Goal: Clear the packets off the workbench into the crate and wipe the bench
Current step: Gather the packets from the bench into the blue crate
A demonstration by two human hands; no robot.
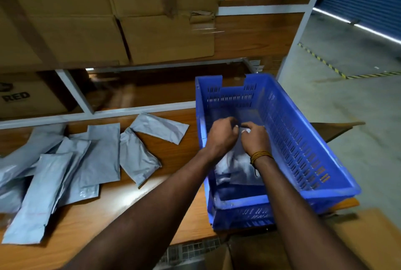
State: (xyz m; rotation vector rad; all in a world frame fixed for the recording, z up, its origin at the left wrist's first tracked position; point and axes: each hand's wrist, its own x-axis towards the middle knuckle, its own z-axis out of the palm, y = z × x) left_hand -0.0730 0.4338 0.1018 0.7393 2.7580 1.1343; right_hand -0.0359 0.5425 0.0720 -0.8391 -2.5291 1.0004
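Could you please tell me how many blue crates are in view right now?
1: the blue crate stands on the right end of the workbench, with both hands inside it. Nothing suggests another, though the frame's edges hide some surroundings.

The crate (282, 122) sits on the bench (152, 215) at my one o'clock, some packets (236, 167) in it. More packets (71, 161) lie at ten o'clock; cartons (108, 14) stand behind on the shelf (256, 31).

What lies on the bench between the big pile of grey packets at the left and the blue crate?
In the head view, two separate grey packets lie on the workbench between the pile and the blue crate; nearer the crate is bare wood.
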